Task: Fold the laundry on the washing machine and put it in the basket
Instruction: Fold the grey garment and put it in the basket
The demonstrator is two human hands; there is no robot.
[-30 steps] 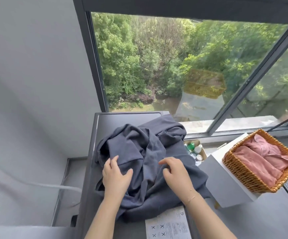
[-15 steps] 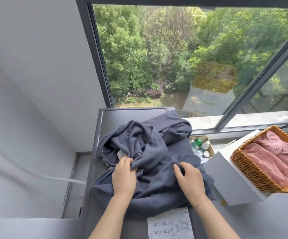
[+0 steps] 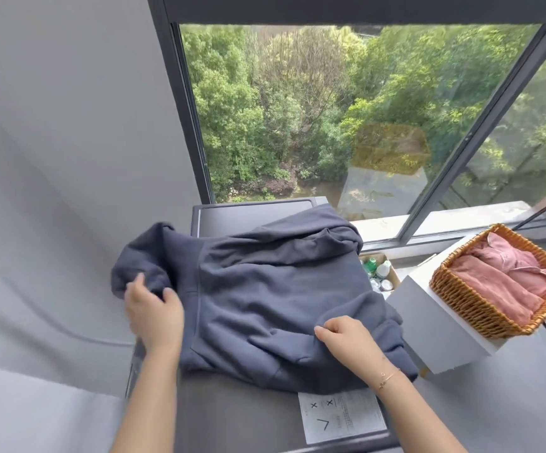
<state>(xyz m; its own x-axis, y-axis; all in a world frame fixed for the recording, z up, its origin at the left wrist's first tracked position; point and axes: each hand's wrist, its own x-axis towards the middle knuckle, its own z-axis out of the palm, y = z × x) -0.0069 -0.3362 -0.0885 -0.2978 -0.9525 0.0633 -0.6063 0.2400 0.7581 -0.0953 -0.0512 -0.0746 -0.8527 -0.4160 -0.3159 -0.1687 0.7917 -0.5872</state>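
Grey sweatshirt lies spread on the washing machine, one part bunched over its left edge. It looks soft, thick and limp, best taken at hems and seams. Left hand grips that overhanging bunch; right hand pinches a fold near the right side. Wicker basket sits to the right, half filled with a pink garment, room remaining on top

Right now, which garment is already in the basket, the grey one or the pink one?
The pink garment, folded inside the wicker basket. The grey hoodie lies on the washing machine, held by both hands.
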